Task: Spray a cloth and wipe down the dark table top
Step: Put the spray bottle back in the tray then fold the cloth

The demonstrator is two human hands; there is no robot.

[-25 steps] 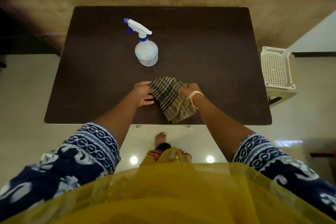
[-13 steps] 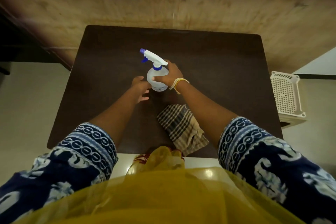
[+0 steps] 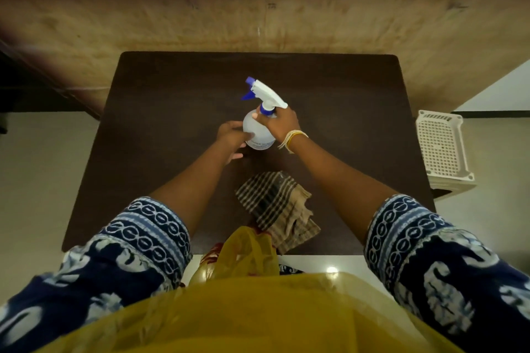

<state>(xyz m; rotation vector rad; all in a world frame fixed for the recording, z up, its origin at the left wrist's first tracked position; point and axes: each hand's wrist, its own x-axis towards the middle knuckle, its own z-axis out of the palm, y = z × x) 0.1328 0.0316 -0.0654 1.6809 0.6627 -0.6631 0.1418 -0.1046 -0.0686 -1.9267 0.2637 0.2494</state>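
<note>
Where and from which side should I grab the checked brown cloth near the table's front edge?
Pinch the checked brown cloth at its crumpled near-right folds, coming from above on the right. The raised folds there give fingers purchase; the far part lies flatter on the dark table top.

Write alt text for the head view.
Both hands hold a clear spray bottle on a dark table: right hand at its neck, left hand against its side. A checked cloth lies nearer the person.

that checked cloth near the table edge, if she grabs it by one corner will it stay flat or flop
The checked cloth will probably flop: it already lies crumpled in soft folds on the dark table. It looks thin, so likely light and easy to lift one-handed. Its near corner sits close to the table edge, so a push that way could slide it off.
</note>
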